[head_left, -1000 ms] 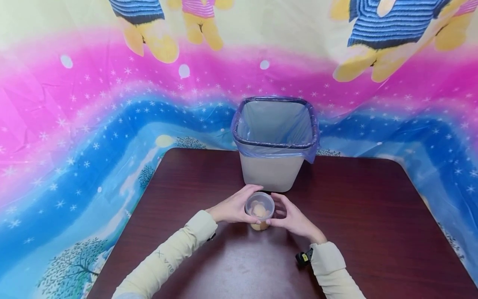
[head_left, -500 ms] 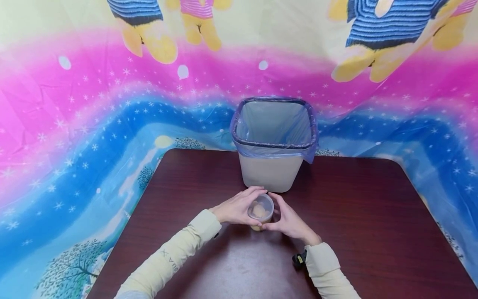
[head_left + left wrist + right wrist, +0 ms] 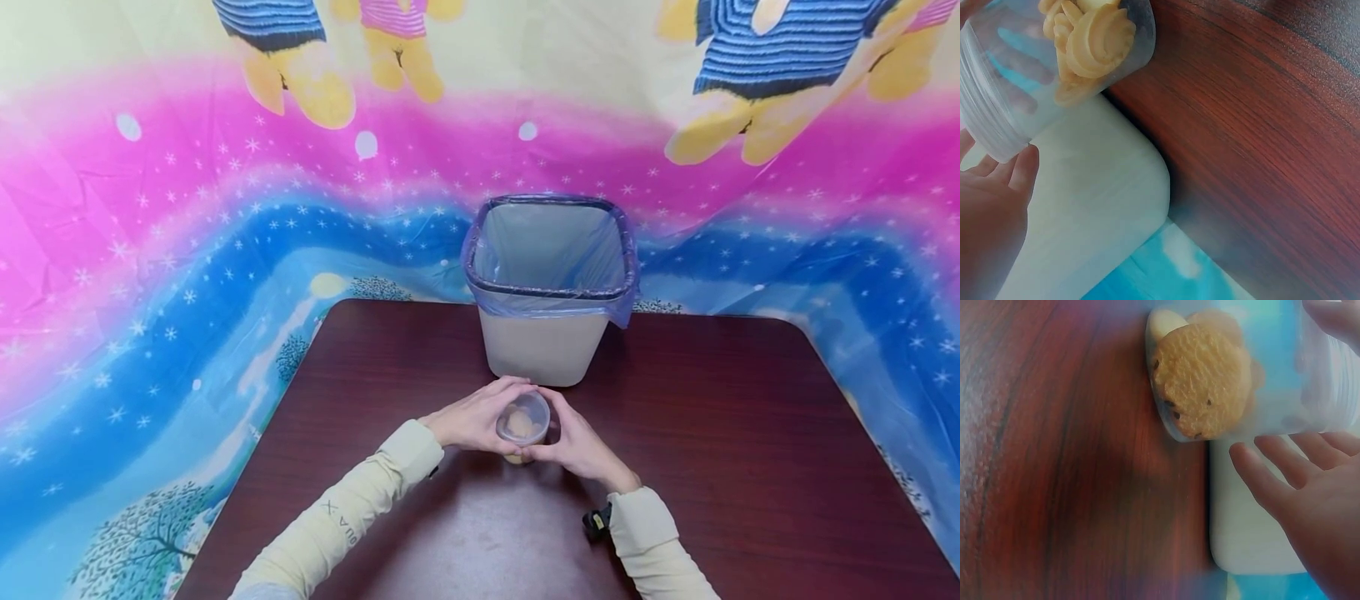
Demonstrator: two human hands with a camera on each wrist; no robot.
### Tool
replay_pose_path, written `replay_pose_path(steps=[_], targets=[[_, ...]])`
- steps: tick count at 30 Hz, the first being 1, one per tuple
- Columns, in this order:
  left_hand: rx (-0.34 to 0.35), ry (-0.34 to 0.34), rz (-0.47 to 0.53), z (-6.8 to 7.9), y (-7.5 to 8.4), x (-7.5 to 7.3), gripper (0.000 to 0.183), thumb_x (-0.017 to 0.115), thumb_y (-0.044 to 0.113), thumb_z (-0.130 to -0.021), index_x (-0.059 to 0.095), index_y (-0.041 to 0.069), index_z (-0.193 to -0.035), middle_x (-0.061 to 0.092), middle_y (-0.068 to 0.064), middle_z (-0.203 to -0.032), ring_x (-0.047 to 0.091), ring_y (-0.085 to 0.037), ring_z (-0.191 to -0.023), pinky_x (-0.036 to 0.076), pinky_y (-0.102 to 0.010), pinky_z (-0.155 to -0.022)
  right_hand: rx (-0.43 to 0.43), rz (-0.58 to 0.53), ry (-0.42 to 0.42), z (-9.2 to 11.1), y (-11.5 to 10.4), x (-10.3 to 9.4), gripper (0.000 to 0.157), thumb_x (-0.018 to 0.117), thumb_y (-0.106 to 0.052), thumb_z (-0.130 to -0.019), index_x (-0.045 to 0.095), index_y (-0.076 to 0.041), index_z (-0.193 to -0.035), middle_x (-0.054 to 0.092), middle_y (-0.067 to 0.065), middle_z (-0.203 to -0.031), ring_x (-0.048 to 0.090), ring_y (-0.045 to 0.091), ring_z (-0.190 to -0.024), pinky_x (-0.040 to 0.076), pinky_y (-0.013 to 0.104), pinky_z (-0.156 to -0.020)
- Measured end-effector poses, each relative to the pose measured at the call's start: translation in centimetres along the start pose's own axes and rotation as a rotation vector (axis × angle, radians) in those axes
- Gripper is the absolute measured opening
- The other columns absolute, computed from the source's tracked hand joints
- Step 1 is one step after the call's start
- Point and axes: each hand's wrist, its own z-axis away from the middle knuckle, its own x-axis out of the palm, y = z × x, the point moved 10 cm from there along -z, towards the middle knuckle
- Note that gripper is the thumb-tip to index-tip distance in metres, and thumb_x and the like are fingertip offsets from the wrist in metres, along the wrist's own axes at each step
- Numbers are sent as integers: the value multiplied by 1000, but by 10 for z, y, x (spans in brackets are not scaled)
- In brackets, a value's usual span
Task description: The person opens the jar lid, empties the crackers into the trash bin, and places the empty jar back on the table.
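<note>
A clear plastic jar (image 3: 523, 419) stands upright on the table, its ridged translucent lid (image 3: 988, 100) on top. Swirled butter cookies (image 3: 1099, 42) show through its lower wall in the left wrist view, and a round golden cookie with dark bits (image 3: 1202, 381) in the right wrist view. My left hand (image 3: 468, 421) grips the jar at its lid, thumb in front and fingers round the far side. From the other side my right hand (image 3: 583, 446) holds the upper jar between thumb and fingers. The fingertips of both hands come close together around it.
Just behind the jar stands a pale bin (image 3: 546, 346) with a translucent purple liner (image 3: 558, 305) folded over its rim. The dark red-brown wooden table (image 3: 720, 417) has rounded far corners. A colourful printed cloth (image 3: 187, 183) hangs behind it.
My right hand has moved slightly left and closed in on the jar. My left hand has shifted slightly right around the lid. The jar stays in about the same place.
</note>
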Motion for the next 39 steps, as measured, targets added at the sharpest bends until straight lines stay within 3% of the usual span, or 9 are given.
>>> replay_pose_path(steps=[23, 31, 39], targets=[[7, -24, 30, 2, -2, 1, 89, 82, 31, -73, 37, 7, -146, 41, -9, -143, 43, -19, -131, 40, -29, -108, -8, -4, -1, 0, 2, 0, 88, 80, -1, -74, 29, 3, -145, 38, 29, -145, 54, 49, -118, 48, 53, -94], [-29, -49, 57, 4, -5, 2, 90, 82, 27, -72, 35, 5, -146, 39, -9, -144, 41, -19, -132, 40, -31, -108, -26, 4, 0, 1, 2, -1, 89, 80, -1, -74, 28, 3, -146, 39, 29, -144, 54, 49, -118, 48, 53, -94], [-47, -30, 52, 7, -6, 1, 88, 82, 26, -73, 36, 5, -145, 39, -10, -144, 42, -19, -131, 40, -30, -108, -24, 11, 13, 0, 13, 0, 90, 81, 0, -73, 28, 2, -146, 41, 27, -144, 56, 47, -117, 48, 53, -94]])
